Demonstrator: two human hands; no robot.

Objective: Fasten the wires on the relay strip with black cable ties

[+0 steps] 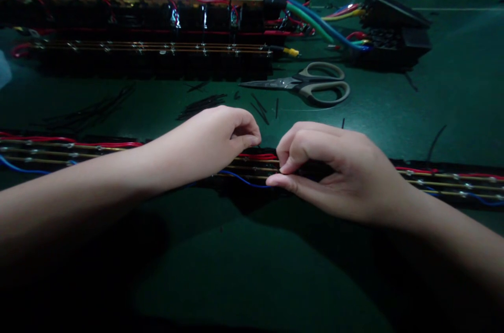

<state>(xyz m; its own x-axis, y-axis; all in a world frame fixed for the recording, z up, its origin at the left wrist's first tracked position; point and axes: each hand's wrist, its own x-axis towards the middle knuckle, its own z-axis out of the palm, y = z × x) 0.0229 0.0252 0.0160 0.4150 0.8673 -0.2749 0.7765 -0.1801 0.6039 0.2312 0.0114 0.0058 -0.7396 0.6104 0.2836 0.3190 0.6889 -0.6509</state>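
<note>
A long black strip assembly (452, 181) with brass-coloured rods, red wires and a blue wire (246, 181) runs across the table under both hands. Thumb and fingers of my left hand (226, 131) are pinched together just above the strip's far edge; what they hold, if anything, is too small to make out. My right hand (331, 167) is beside it, thumb and index finger pinched over the rods near the blue wire. Nothing nameable shows between those fingertips. Both hands partly cover the strip.
Scissors (299, 83) with grey-black handles lie beyond the hands. Near them are short black strips (202, 106) and a darker bundle (90, 110). Farther back sit wired assemblies (157, 47) and a black connector block (397, 33) with coloured wires, on a green table (452, 107).
</note>
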